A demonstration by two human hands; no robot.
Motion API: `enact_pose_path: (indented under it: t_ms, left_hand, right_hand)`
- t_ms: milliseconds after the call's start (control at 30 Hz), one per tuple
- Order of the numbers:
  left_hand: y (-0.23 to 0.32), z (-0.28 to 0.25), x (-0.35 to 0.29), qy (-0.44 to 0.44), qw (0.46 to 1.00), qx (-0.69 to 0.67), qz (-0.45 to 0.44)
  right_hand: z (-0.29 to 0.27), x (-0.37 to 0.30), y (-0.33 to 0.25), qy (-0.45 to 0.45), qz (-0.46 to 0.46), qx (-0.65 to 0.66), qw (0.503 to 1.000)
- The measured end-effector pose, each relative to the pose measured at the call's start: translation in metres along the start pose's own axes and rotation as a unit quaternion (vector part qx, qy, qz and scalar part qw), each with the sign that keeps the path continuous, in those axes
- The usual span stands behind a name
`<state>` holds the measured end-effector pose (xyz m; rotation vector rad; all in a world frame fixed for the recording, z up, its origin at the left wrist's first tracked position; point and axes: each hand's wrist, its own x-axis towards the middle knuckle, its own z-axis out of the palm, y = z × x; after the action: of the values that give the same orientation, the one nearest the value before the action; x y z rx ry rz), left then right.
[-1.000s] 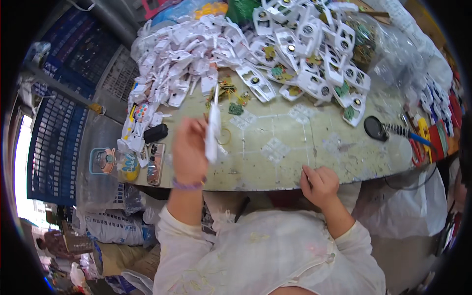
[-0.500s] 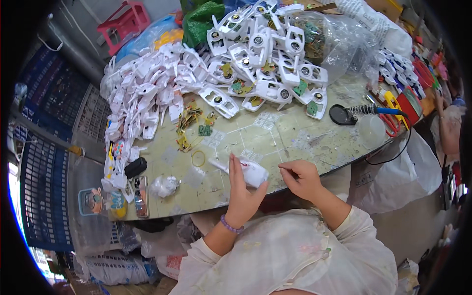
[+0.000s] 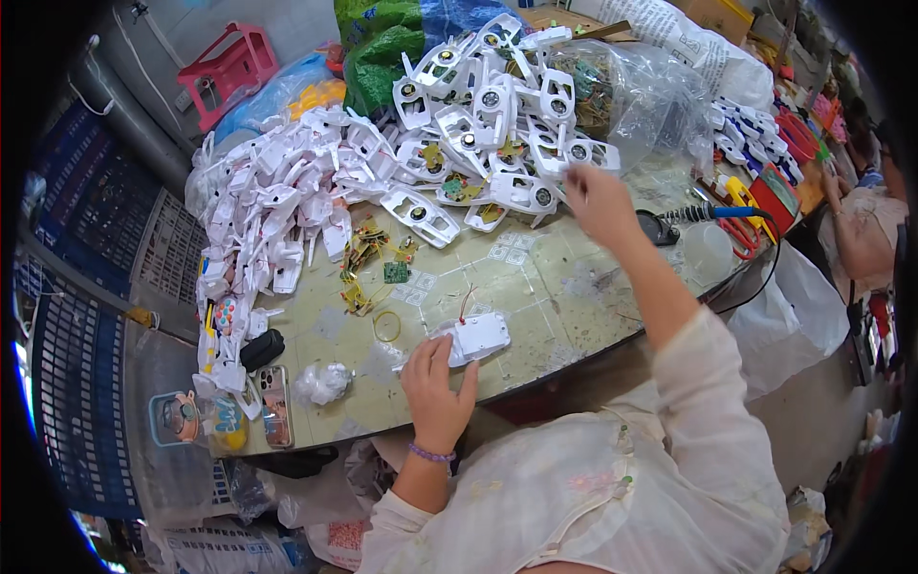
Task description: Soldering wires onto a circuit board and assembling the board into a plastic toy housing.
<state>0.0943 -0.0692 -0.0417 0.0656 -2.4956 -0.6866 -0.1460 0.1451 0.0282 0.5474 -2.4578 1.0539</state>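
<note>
A white plastic housing [image 3: 481,335] with thin red wires standing up from it lies on the table in front of me. My left hand [image 3: 438,394] is at its left end, fingertips touching it, thumb held apart. Farther off, my right hand [image 3: 602,209] is stretched out to the right edge of a heap of white frames with round speakers [image 3: 512,192]. Its fingertips are next to these frames; whether they grip one is hidden.
Left of that heap is a pile of white plastic shells [image 3: 277,196]. Small circuit boards with wires [image 3: 396,273] lie mid-table. A soldering iron [image 3: 732,212] rests in its holder at right. A phone [image 3: 274,407] and crumpled clear plastic [image 3: 323,383] are near the front-left edge.
My right hand has moved from near the table's front edge out to the speaker frames. The housing now lies flatter, with its wires upright, and my left hand has shifted slightly left and down.
</note>
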Motion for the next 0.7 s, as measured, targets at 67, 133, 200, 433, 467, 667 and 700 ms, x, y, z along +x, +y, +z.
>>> enact_pose_path:
  t_ms: [67, 133, 200, 433, 467, 667, 700]
  left_hand:
    - [0.0, 0.006, 0.001, -0.006, 1.0, 0.006, 0.02]
    - [-0.003, 0.008, -0.001, 0.0, 1.0, 0.014, 0.02]
    - [-0.005, 0.006, -0.004, 0.002, 1.0, 0.01, 0.024]
    - [-0.003, 0.003, -0.005, -0.008, 1.0, 0.007, 0.005]
    - [-0.002, 0.004, -0.002, -0.012, 1.0, 0.007, 0.008]
    - [-0.003, 0.002, 0.001, -0.088, 0.996, 0.033, 0.001]
    - [-0.003, 0.001, 0.0, -0.09, 0.995, 0.035, -0.002]
  right_hand:
    - [0.013, 0.054, 0.039, 0.09, 0.014, -0.076, 0.993]
    - [0.031, 0.091, 0.051, 0.068, 0.107, -0.126, 0.984]
    - [0.037, 0.105, 0.057, 0.02, 0.15, -0.138, 0.979]
    - [0.028, 0.124, 0.079, 0.086, 0.136, -0.058, 0.985]
    - [0.019, 0.127, 0.084, 0.066, 0.13, -0.034, 0.989]
    - [0.003, 0.138, 0.088, 0.039, 0.082, -0.051, 0.995]
    - [0.003, 0.143, 0.087, 0.037, 0.075, -0.049, 0.995]
